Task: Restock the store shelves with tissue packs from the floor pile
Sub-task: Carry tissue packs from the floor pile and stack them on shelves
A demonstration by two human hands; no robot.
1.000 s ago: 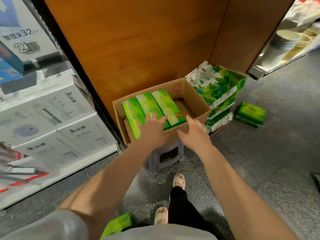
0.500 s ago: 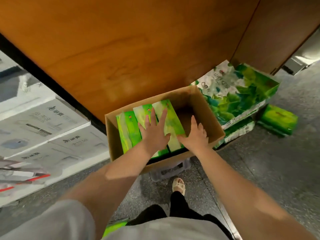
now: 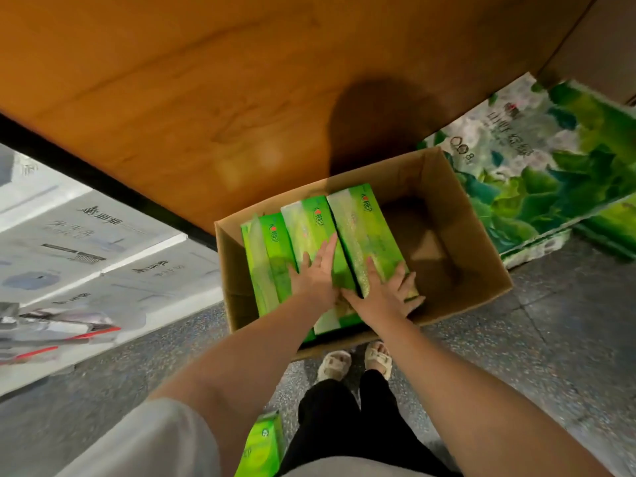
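At nine o'clock, white printed product boxes (image 3: 86, 256) are sitting on a low shelf beside the speckled grey floor (image 3: 537, 356). Toward the centre, an open brown cardboard carton (image 3: 457, 242) is standing against an orange-brown wooden panel (image 3: 206, 98), and three bright green tissue packs (image 3: 361, 222) are lying side by side in the carton's left half. The left hand (image 3: 315, 277) is resting flat on the middle pack, fingers straight and pointing to twelve o'clock. Just beside it, the right hand (image 3: 382, 296) is lying on the near end of the rightmost pack, fingers spread and bending over its right edge; whether they are truly gripping cannot be told. The two hands are nearly touching. At six o'clock, another green tissue pack (image 3: 261, 445) is showing beside black trousers (image 3: 344, 418) and pale sandals (image 3: 335, 364). At two o'clock, large leaf-printed green and white tissue bundles (image 3: 537, 173) are lying stacked on the floor.
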